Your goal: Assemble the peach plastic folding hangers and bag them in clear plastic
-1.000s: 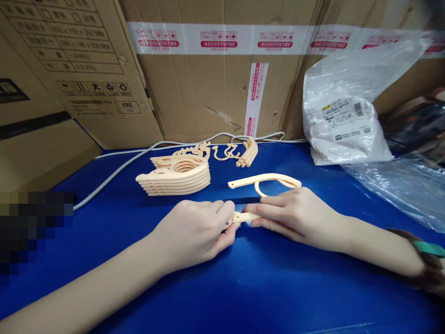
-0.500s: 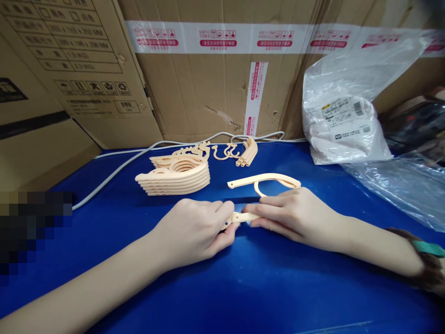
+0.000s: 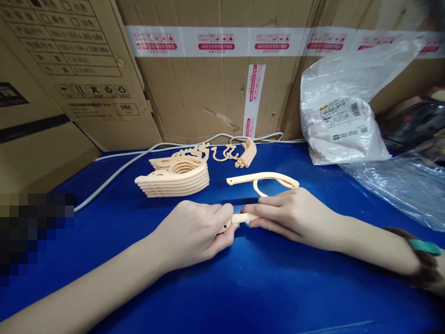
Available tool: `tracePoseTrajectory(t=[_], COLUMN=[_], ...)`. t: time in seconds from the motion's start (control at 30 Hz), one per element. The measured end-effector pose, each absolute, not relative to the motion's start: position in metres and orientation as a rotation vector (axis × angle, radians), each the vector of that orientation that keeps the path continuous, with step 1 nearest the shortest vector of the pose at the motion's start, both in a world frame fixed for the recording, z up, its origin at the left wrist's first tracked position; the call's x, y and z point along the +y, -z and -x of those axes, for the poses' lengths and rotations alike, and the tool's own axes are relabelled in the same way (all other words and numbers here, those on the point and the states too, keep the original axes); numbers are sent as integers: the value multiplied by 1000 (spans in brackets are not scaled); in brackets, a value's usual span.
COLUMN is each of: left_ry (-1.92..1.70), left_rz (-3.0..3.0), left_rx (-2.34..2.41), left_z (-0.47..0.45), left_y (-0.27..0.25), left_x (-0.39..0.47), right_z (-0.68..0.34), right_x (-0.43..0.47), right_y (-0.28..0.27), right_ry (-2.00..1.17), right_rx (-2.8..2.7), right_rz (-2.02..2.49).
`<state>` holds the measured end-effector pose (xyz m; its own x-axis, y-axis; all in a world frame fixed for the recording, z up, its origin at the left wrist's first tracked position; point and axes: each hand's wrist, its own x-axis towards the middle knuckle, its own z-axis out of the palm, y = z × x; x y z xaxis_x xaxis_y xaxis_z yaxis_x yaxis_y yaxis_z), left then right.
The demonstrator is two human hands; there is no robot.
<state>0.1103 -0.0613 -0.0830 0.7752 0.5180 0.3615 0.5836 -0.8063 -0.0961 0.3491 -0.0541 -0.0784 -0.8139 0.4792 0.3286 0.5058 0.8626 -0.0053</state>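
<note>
My left hand (image 3: pixel 200 227) is closed, thumb and fingers pinching a small cream plastic piece (image 3: pixel 225 227) with a round hole, mostly hidden. From the other side my right hand (image 3: pixel 292 213) grips a cream plastic hanger arm (image 3: pixel 246 217). The two pieces meet end to end between my hands, just above the blue surface. Just behind my right hand is another curved hanger arm (image 3: pixel 263 176) with a loop; whether my fingers touch it I cannot tell. To the left, beyond my left hand, sits a stack of cream hanger arms (image 3: pixel 179 183).
Cream hooks (image 3: pixel 222 153) and a bundle of short curved pieces (image 3: pixel 247 153) lie toward the back. A white cable (image 3: pixel 114 181) crosses the blue table (image 3: pixel 222 292). Cardboard boxes (image 3: pixel 205 88) wall the back and left; a white plastic bag (image 3: pixel 342 125) stands at right.
The end of the hanger arm in my right hand has turned, so its hole no longer shows. It sits against the left piece. My hands have barely moved.
</note>
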Motion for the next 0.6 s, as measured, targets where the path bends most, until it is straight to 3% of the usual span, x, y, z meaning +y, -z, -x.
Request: tracePoseTrajectory(t=[0.6], left_ry=[377], left_rz=[3012], left_rx=[-837], left_z=[-108], left_y=[80], left_x=[-60], right_z=[-352], right_x=[-50], right_y=[75], right_ry=[5], right_rx=[-2782], right_rz=[729])
